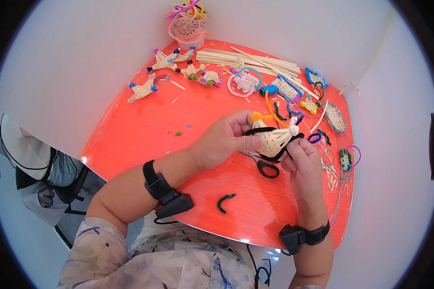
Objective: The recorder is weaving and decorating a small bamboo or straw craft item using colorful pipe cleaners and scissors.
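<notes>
My left hand (229, 137) is closed on a small woven bamboo-strip piece (271, 142), thumb across its front. A black pipe cleaner (274, 158) runs along the woven piece's edges. One upper corner is bound with an orange pipe cleaner (259, 116), the other with a white pipe cleaner (293, 127). My right hand (302, 156) pinches at the black pipe cleaner on the right side of the weave; its fingertips partly hide the grip. Just under the weave lies a pair of scissors (267, 169) with black handles, its blades partly covered.
Finished woven pieces (143, 89) lie at the far left, others (335, 117) at the right. Bamboo strips (246, 61) are stacked at the back near a pink basket (189, 34) of pipe cleaners. A dark green pipe cleaner (223, 203) lies near the front edge. White partitions flank the red table.
</notes>
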Available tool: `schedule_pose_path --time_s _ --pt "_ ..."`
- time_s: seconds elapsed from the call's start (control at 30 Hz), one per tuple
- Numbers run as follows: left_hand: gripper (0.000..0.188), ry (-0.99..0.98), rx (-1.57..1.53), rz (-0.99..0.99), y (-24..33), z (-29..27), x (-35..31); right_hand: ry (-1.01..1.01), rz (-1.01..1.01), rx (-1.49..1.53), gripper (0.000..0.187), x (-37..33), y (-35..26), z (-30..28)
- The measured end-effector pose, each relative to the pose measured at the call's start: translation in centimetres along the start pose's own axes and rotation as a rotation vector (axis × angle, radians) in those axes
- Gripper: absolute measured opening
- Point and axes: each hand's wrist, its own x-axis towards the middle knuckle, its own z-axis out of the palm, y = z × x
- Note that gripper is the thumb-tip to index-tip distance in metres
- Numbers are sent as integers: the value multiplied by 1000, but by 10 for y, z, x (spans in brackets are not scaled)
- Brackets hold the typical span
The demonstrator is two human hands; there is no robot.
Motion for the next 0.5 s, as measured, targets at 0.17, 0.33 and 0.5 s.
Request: schedule_pose_path --time_s 0.17,0.33,0.5 --pt "35 8 -43 -23 -8 -9 3 19 -40 -66 15 -1 -2 3" --pt "33 53 -77 -78 -10 -12 5 205 -310 -156 14 0 -7 30" --pt "32 40 -139 -115 -9 -11 4 58 -155 12 13 1 2 8"
